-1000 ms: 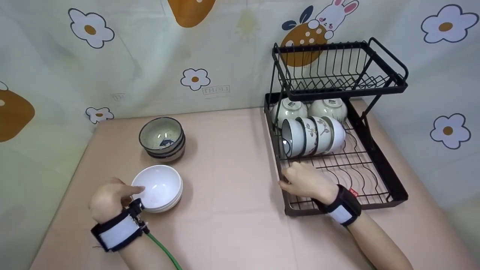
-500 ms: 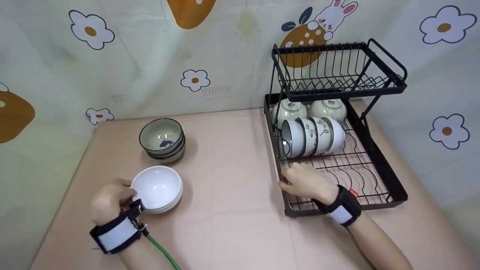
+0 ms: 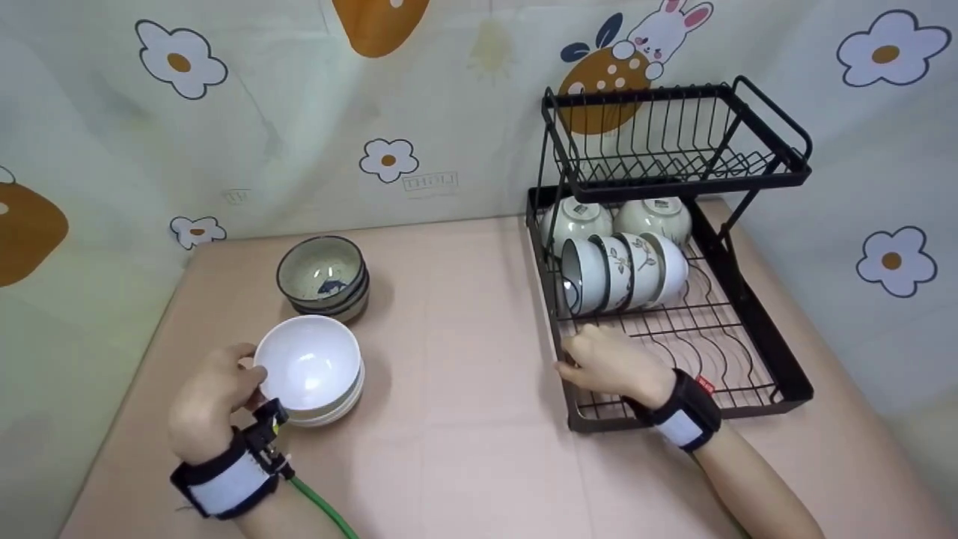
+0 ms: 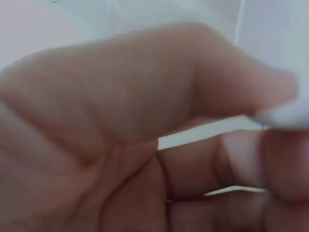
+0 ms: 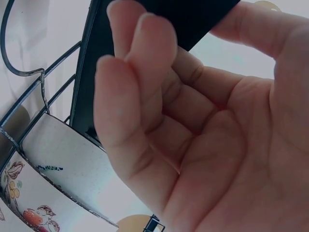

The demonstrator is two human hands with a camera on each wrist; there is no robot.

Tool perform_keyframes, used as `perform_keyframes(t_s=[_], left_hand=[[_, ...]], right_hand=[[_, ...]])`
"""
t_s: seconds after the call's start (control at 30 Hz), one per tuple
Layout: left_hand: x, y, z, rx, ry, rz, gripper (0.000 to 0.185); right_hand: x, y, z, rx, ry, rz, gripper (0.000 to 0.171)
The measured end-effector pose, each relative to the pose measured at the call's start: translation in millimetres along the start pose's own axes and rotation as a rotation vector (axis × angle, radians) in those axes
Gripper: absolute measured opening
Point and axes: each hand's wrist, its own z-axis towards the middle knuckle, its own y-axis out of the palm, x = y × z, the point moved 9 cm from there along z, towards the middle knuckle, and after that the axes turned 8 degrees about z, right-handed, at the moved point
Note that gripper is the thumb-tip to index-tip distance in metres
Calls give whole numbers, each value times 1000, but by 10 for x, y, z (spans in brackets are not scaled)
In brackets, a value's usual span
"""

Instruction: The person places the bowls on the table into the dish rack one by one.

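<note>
One white bowl [image 3: 308, 363], over the white stack [image 3: 337, 412] on the bench [image 3: 464, 374], is pinched by its rim in the left grip [image 3: 207, 404]; the right grip [image 3: 610, 361] clasps the dish rack [image 3: 771, 344]; best ease the bowl up slowly, lest lower ones cling.

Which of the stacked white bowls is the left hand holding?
The topmost white bowl: the left hand pinches its rim, and it sits offset from the white bowls beneath.

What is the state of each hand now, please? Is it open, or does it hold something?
Left hand: closed, pinching the top white bowl.
Right hand: closed, holding the side of the dish rack.
</note>
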Motion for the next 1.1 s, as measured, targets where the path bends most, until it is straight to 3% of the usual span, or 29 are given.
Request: perform_keyframes(t_s=[0.17, 0.37, 0.57, 0.67, 0.8, 0.97, 1.1], left_hand=[[224, -43, -31, 75, 96, 78, 42], [705, 3, -46, 147, 267, 113, 29], [1146, 146, -8, 168, 386, 89, 19], [1327, 223, 17, 188, 436, 113, 6], [1529, 345, 58, 206, 504, 154, 5], [1700, 528, 122, 179, 513, 177, 28], [1834, 702, 167, 156, 497, 169, 29]], right_hand=[[4, -2, -5, 3, 2, -10, 31], [12, -5, -9, 7, 11, -26, 29], [27, -18, -9, 15, 28, -54, 32], [33, -37, -6, 27, 37, -46, 31], [26, -105, 5, 80, 32, -31, 33], [6, -277, -2, 225, 10, -15, 40], [24, -384, -25, 304, 11, 35, 42]])
